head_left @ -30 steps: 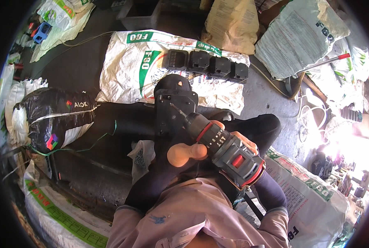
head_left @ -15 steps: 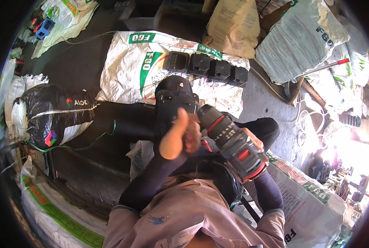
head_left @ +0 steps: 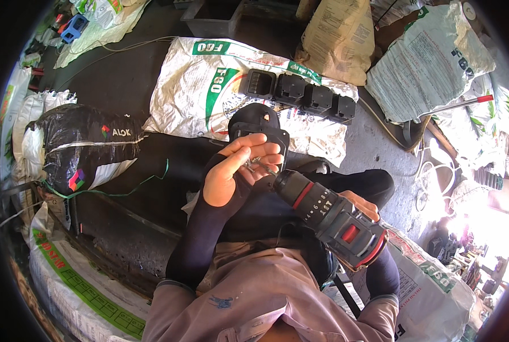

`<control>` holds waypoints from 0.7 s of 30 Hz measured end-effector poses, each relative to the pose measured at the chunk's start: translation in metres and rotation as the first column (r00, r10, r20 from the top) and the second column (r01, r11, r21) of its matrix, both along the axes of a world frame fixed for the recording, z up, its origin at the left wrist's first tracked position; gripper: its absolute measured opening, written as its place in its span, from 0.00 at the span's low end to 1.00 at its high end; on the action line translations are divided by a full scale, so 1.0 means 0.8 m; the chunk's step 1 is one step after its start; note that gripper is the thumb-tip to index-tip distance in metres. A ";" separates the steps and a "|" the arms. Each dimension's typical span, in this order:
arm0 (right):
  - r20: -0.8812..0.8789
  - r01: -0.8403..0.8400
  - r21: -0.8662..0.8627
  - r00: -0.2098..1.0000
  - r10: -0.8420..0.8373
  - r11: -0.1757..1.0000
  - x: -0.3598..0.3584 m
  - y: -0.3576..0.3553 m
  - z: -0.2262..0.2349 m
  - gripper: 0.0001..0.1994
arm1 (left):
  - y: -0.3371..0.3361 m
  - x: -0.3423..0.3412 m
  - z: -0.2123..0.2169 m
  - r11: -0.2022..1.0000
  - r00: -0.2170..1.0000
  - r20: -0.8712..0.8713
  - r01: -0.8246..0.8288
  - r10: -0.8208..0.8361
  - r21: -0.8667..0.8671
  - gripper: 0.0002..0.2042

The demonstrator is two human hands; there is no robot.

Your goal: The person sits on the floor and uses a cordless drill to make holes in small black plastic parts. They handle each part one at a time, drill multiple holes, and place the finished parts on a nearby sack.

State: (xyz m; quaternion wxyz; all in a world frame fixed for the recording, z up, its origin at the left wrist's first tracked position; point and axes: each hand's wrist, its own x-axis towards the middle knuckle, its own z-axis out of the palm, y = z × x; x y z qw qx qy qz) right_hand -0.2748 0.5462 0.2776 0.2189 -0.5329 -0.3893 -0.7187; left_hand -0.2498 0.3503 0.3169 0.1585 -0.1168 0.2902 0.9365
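Observation:
My right hand (head_left: 361, 205) grips a black cordless drill (head_left: 323, 208) with red trim, its chuck pointing up and to the left. In front of the chuck, my left hand (head_left: 237, 162) is turned palm up with curled fingers around a few small metal screws (head_left: 251, 163); the drill's tip reaches close to those fingers. Behind the left hand, a black plastic housing (head_left: 278, 137) rests against my leg, partly hidden by the hand. Beyond it, several black boxy housings (head_left: 290, 89) stand in a row on a white printed sack (head_left: 174, 85).
A black wrapped bundle (head_left: 92, 148) lies at the left with a green string (head_left: 140, 185). A grey bin (head_left: 209, 23) stands at the back. Paper sacks (head_left: 337, 40) and a pale sack (head_left: 428, 68) sit at the far right. Another white sack (head_left: 431, 285) lies beside me.
My left hand has turned palm up, bringing the screws into sight by the drill's tip. The drill's tip has shifted slightly down. The whole view has moved a little.

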 end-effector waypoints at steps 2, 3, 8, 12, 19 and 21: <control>0.003 0.006 -0.015 1.000 -0.006 1.000 -0.004 -0.007 0.003 0.15 | -0.001 0.000 0.001 0.995 0.999 0.011 -0.032 0.033 -0.090 0.14; 0.005 0.009 -0.021 1.000 -0.009 1.000 -0.011 -0.006 0.001 0.15 | -0.002 -0.001 0.002 0.972 0.999 0.030 -0.012 0.020 -0.235 0.14; -0.009 0.004 -0.140 1.000 -0.005 0.990 0.016 -0.006 -0.032 0.15 | -0.019 -0.006 0.006 0.745 0.972 0.180 0.233 -0.153 -0.626 0.15; 0.028 0.032 -0.087 0.999 -0.030 0.996 0.024 0.002 -0.047 0.15 | -0.022 -0.002 0.006 0.907 0.989 0.117 0.131 -0.091 -0.401 0.16; 0.050 0.055 -0.143 0.998 -0.048 0.988 0.022 -0.007 -0.043 0.15 | -0.026 0.002 -0.003 0.934 0.991 0.054 0.132 -0.121 -0.332 0.12; 0.056 0.067 -0.159 0.997 -0.059 0.985 0.023 -0.006 -0.045 0.15 | -0.028 0.003 -0.005 0.951 0.990 0.069 0.135 -0.121 -0.278 0.09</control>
